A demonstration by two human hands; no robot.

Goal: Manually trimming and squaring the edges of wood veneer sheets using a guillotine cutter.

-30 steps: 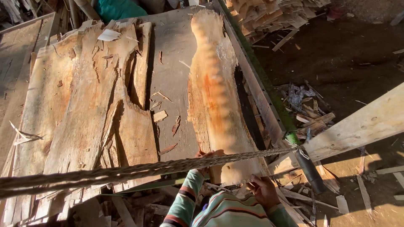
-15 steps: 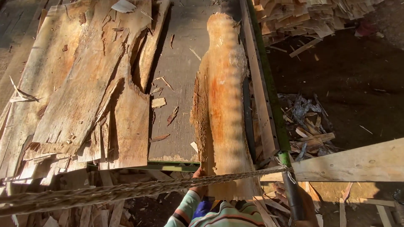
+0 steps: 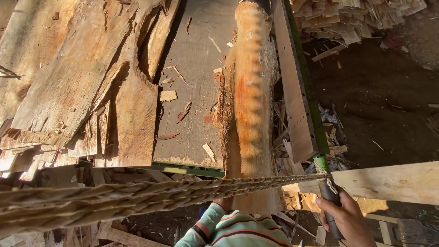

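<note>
A long orange-tinted wooden slab (image 3: 249, 114) with ridged saw marks lies lengthwise on a grey plank table (image 3: 196, 91). A thick twisted rope (image 3: 137, 196) stretches across the bottom of the view, tied to a dark handle (image 3: 330, 194). My right hand (image 3: 350, 222) grips that handle at the lower right. My left arm in a striped sleeve (image 3: 228, 228) reaches to the slab's near end. My left hand (image 3: 224, 202) touches that end but is mostly hidden behind the rope.
Rough bark offcuts (image 3: 82, 87) are piled on the left of the table. A green-edged rail (image 3: 304, 82) runs along the slab's right side. A pale beam (image 3: 393, 180) crosses at the right. Wood scraps (image 3: 361, 18) lie on dark ground.
The view has shifted down and left along the table. My right hand has come into view gripping the handle. My left hand stays at the slab's near end.
</note>
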